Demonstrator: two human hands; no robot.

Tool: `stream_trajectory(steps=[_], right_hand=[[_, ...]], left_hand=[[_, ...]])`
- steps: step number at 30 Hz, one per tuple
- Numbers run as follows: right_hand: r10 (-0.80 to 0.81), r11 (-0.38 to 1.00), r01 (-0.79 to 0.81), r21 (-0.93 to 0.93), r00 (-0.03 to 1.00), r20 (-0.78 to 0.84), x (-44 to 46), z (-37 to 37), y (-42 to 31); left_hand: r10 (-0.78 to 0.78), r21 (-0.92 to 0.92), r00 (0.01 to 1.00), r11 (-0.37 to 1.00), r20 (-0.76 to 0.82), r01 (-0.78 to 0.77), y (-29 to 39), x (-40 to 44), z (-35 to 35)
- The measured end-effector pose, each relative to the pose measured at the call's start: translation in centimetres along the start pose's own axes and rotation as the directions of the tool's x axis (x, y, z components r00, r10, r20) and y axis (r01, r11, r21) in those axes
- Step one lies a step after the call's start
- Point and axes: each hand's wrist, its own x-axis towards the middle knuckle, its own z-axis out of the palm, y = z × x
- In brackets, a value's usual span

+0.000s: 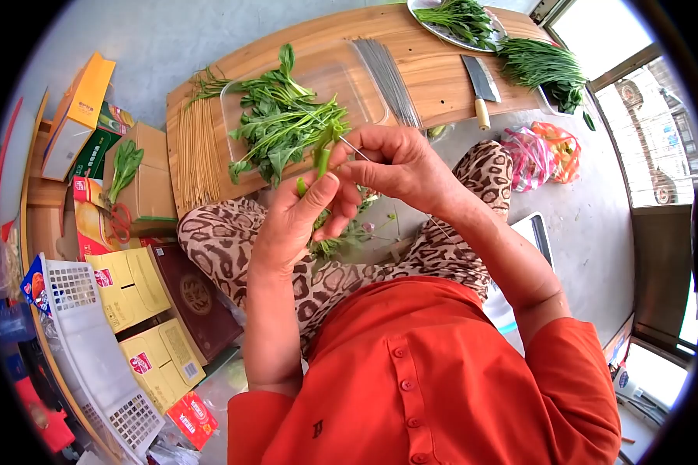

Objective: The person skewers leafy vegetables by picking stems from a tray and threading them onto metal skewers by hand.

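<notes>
Green stems (323, 159) are pinched in my left hand (306, 203), in front of my lap. My right hand (392, 164) grips a thin metal skewer (355, 147) whose far part passes by the greens. The two hands are close together, with the fingers curled. Just beyond them, a clear plastic tray (335, 68) on the wooden table (442, 70) holds a heap of leafy greens (275, 116). Wooden sticks (196, 151) lie left of the tray, and a bundle of metal skewers (388, 77) lies at its right edge.
A cleaver (481, 81) lies on the table's right part, near long green chives (543, 70) and a plate of greens (457, 19). Boxes (143, 291), red scissors (120, 222) and a white basket (93, 341) are on the left. Plastic bags (529, 159) sit on the floor.
</notes>
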Motion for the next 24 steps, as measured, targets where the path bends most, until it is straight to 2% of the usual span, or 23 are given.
stream_trajectory(steps=[4, 6, 10, 13, 15, 19, 22, 24], right_hand=[[0.036, 0.998, -0.037, -0.041, 0.999, -0.022, -0.1, 0.2, 0.1], [0.052, 0.994, -0.054, -0.096, 0.998, -0.019, 0.1, 0.0, 0.3], [0.028, 0.999, -0.028, -0.019, 1.000, 0.003, 0.1, 0.0, 0.6], [0.075, 0.995, -0.076, -0.064, 0.997, -0.014, 0.0, 0.0, 0.1], [0.148, 0.986, -0.147, -0.075, 0.989, 0.007, 0.0, 0.0, -0.1], [0.070, 0.997, -0.070, -0.012, 0.997, -0.024, 0.0, 0.2, 0.6], [0.071, 0.991, -0.078, -0.112, 0.995, -0.065, -0.2, -0.1, 0.0], [0.138, 0.987, -0.145, -0.075, 0.985, -0.100, -0.3, -0.2, -0.4]], left_hand=[[-0.067, 0.052, 0.998, 0.996, -0.006, 0.067, 0.1, -0.2, 0.1], [-0.127, 0.020, 0.989, 0.992, 0.079, 0.126, 0.0, -0.3, 0.0], [-0.093, -0.015, 0.989, 0.995, 0.115, 0.095, -0.4, -0.4, -0.1], [-0.090, -0.028, 0.990, 0.995, 0.109, 0.093, -0.5, -0.4, -0.2], [-0.095, -0.087, 0.976, 0.990, 0.196, 0.114, -0.7, -0.3, -0.4], [-0.094, -0.035, 0.980, 0.994, 0.177, 0.102, -0.4, -0.1, 0.1], [-0.095, -0.092, 0.970, 0.989, 0.226, 0.118, -0.7, 0.0, -0.1], [-0.017, -0.333, 0.937, 0.933, 0.348, 0.140, -1.0, 0.0, -0.5]])
